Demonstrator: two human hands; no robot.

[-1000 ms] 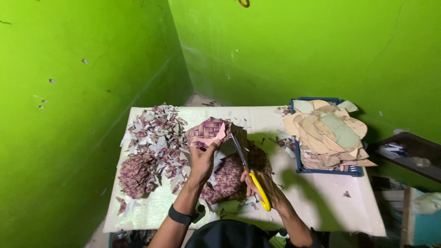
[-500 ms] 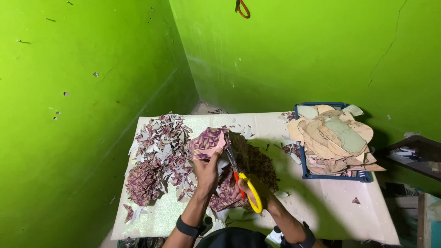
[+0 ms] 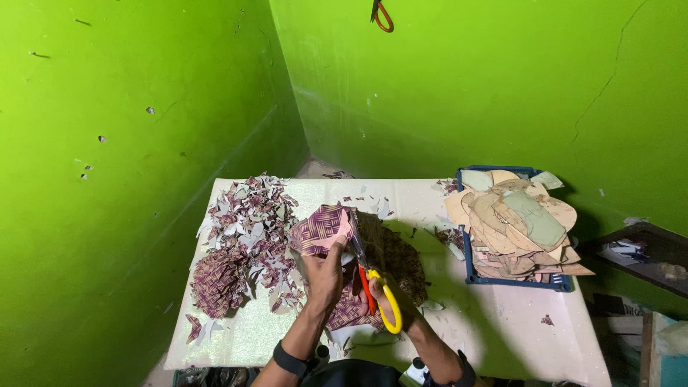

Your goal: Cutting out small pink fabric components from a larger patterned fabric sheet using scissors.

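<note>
The left hand (image 3: 326,276) pinches a purple woven-pattern sheet piece (image 3: 322,229), now lifted slightly nearer the camera than a second ago. The right hand (image 3: 387,304) grips yellow-and-red-handled scissors (image 3: 369,276), blades at its edge. Offcut scraps (image 3: 247,222) lie left on the pale table (image 3: 494,322); a blue tray of tan cutouts (image 3: 512,226) sits right, green walls behind.

Both hands (image 3: 326,276) raised, fingers (image 3: 337,247) curled

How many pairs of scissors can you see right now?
2. One pair of scissors with red and yellow handles is in the right hand, cutting the woven-pattern piece held by the left hand. Another pair hangs on the green wall, partly cropped.
</note>
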